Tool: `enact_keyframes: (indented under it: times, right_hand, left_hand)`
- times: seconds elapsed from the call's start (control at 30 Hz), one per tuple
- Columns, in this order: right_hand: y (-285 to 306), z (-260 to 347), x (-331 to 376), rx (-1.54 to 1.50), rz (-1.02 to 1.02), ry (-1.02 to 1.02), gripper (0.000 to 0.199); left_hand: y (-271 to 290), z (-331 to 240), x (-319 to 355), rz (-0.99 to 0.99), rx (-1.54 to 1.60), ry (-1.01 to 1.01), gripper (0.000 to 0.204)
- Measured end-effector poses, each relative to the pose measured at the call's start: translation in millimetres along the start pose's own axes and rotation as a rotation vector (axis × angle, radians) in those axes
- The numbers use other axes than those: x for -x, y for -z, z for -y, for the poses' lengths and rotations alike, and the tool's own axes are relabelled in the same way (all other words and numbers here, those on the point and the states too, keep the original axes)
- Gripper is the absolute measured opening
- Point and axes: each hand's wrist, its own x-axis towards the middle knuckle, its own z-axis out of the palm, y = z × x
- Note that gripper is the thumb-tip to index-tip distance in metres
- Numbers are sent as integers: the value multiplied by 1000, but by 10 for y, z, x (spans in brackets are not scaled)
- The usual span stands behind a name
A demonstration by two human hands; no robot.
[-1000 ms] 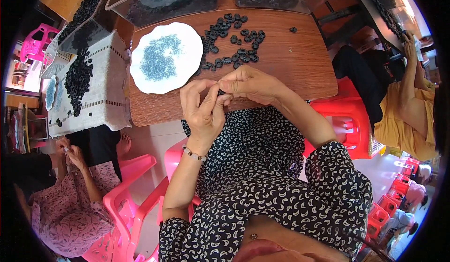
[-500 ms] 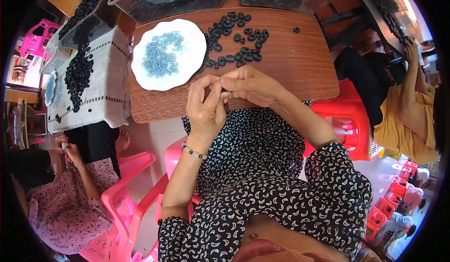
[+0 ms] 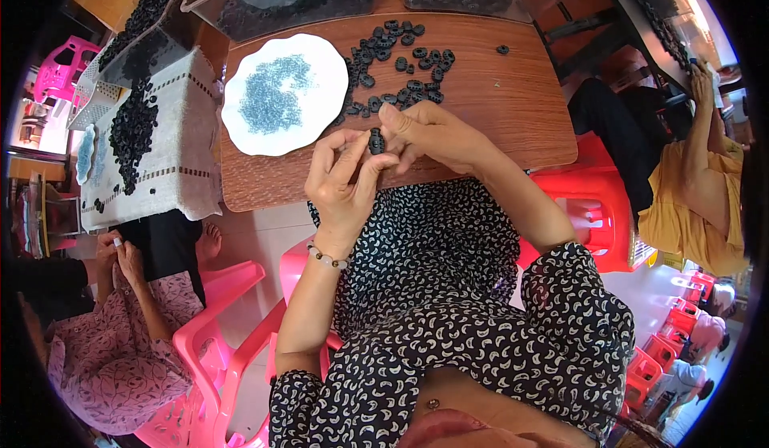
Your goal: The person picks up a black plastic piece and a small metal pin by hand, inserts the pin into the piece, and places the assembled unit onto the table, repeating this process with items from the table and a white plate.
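- One black ridged part [image 3: 376,141] is in process: it sits between my hands, over the near side of the wooden table [image 3: 513,115].
- Left hand [image 3: 343,177]: pinching the part between thumb and fingertips.
- Right hand [image 3: 432,139]: fingers curled just beside the part, thumb raised near its far end. Whether these fingertips touch it, I cannot tell.
- Progress, current part: I judge handling to be under way; completion cannot be confirmed by eye.
- Progress, batch: loose black parts [image 3: 416,87] lie just beyond my hands; a single part [image 3: 502,50] lies well apart, beyond my right hand. At this size, I cannot separate finished from unfinished. I judge that much stock awaits work.
- White scalloped plate [image 3: 324,127], beyond and left of my left hand: holds a spread of small blue-grey bits [image 3: 272,99]; supply appears ample.
- First clear bin [image 3: 296,19], farther beyond the plate: holds dark pieces.
- Second clear bin [image 3: 473,7], far beyond my right hand: dark contents, detail unclear.
- Side bin [image 3: 156,54], well left of my left hand: holds black pieces; a black pile [image 3: 132,139] lies nearer me on pale cloth [image 3: 188,127].
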Motion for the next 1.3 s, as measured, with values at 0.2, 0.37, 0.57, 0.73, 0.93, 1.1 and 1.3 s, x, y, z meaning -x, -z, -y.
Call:
enact_keyframes:
  times: [0.2, 0.37, 0.57, 0.73, 0.93, 1.1, 1.3]
  right_hand:
    - [72, 73, 33, 224, -185, 129, 65]
    - [73, -6, -12, 350, -193, 182, 61]
    - [120, 4, -6, 307, -80, 89, 59]
    - [135, -23, -24, 238, 40, 65, 59]
    - [77, -7, -10, -75, 95, -54, 52]
    - [198, -80, -34, -96, 221, 71, 44]
    - [131, -154, -56, -83, 187, 93, 41]
  left_hand:
    - [-5, 12, 1, 20, -39, -9, 34]
    - [-15, 15, -2, 38, -47, -30, 35]
    - [-24, 20, -3, 28, -59, -60, 35]
    - [-24, 32, 7, 36, -59, -77, 34]
    - [-12, 10, -26, 39, -65, -111, 34]
    - [-47, -7, -14, 56, -36, -83, 31]
    - [-28, -24, 13, 66, -57, -95, 28]
